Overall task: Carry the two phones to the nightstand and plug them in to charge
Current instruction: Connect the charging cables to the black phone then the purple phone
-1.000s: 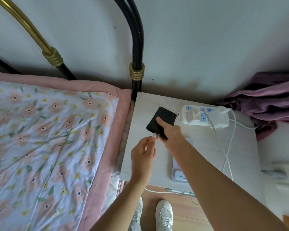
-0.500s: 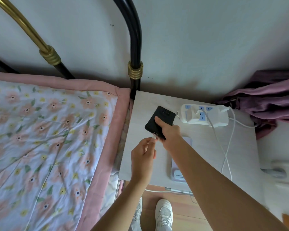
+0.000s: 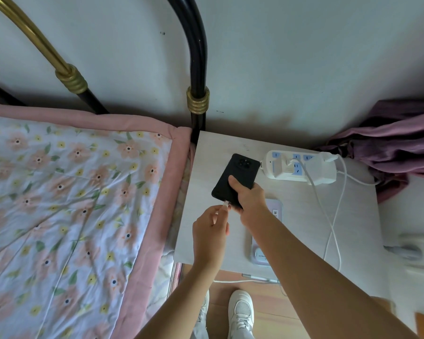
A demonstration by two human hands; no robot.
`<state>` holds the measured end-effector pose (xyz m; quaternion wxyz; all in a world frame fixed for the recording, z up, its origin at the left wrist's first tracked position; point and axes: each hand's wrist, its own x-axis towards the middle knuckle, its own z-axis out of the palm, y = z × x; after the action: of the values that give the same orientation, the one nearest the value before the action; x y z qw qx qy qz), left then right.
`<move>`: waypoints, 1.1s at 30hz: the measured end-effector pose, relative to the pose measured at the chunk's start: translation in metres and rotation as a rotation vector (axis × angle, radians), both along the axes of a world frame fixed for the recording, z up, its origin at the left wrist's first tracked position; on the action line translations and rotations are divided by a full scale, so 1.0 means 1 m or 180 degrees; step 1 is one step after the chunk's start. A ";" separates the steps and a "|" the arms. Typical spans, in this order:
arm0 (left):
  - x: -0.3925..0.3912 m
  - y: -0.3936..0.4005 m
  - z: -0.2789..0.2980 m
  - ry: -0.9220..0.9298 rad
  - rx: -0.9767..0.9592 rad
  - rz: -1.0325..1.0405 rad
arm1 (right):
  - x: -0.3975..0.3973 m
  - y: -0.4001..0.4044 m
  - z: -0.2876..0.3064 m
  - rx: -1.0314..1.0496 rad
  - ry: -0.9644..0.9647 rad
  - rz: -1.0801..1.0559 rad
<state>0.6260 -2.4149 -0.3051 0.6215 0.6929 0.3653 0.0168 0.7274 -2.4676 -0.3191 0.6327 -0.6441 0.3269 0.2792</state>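
A black phone with a round camera lies face down, held just above the white nightstand by my right hand, thumb on its back. My left hand pinches a white charging plug right at the phone's bottom edge. Whether the plug is seated in the port I cannot tell. A second phone in a pale lilac case lies flat on the nightstand, mostly hidden under my right forearm. A white power strip with chargers and white cables sits at the back.
A bed with a floral quilt and a black and brass frame is to the left. Purple cloth is heaped at the right. Another socket strip lies on the far right. My white shoes stand below.
Both hands and the black phone stay almost where they were. The view has shifted slightly; the plug remains at the phone's bottom edge.
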 end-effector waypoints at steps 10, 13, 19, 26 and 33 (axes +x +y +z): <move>-0.005 -0.001 -0.016 0.0290 0.0195 -0.0170 | -0.012 -0.009 -0.018 -0.0126 -0.0118 0.0182; -0.006 0.000 -0.019 0.0341 0.0308 -0.0208 | -0.013 -0.008 -0.019 -0.0146 -0.0146 0.0287; -0.009 -0.001 -0.024 0.0465 0.0392 -0.0146 | -0.017 -0.007 -0.020 -0.0263 -0.0263 0.0574; -0.011 -0.003 -0.030 0.0659 0.0546 -0.0183 | -0.020 -0.006 -0.019 -0.0411 -0.0193 0.0900; -0.020 0.016 -0.038 0.0903 0.1004 -0.1074 | -0.019 -0.010 -0.028 -0.0971 -0.0254 0.1714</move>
<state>0.6060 -2.3985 -0.3431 0.4425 0.8276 0.3209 -0.1275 0.7083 -2.4781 -0.3468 0.4444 -0.8055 0.1576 0.3590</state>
